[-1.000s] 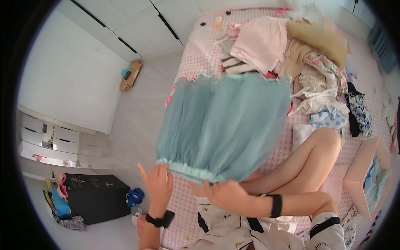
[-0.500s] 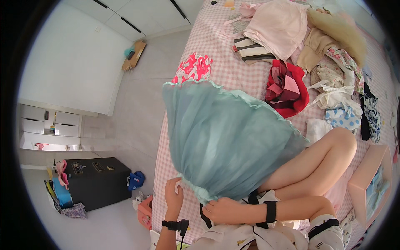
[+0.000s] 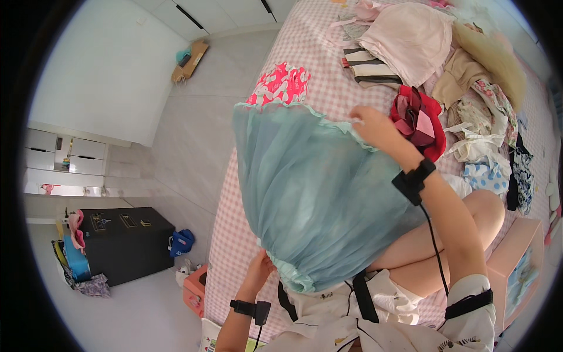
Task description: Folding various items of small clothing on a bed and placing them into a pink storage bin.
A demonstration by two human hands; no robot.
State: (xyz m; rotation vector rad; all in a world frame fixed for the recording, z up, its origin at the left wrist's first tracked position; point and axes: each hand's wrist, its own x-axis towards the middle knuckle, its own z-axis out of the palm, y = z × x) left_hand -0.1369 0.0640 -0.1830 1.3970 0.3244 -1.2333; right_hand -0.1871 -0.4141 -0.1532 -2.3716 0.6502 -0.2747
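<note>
A pale teal tulle skirt [image 3: 316,193] lies spread over the bed before me, its ruffled hem at the far side and its gathered waistband nearest my body. At the waistband's left end, my left hand [image 3: 259,271] is closed on the fabric, its fingertips partly hidden. My right hand [image 3: 384,134] reaches over the skirt to the far hem; finger and thumb look pinched together at the edge. Just beyond the hem lies a folded pink garment with white figures [image 3: 281,84]. A red garment [image 3: 417,123] rests right beside my right hand.
Pink checked bedding [image 3: 234,223] covers the bed. Toward the far right are a pale pink garment [image 3: 407,38], a striped one [image 3: 372,67] and several more clothes. A pink bin [image 3: 513,258] stands at right. Left of the bed is a black case [image 3: 126,246] on the floor.
My right hand has left the waistband and moved far forward to the skirt's hem. My left hand stays at the waistband. The view has shifted slightly.
</note>
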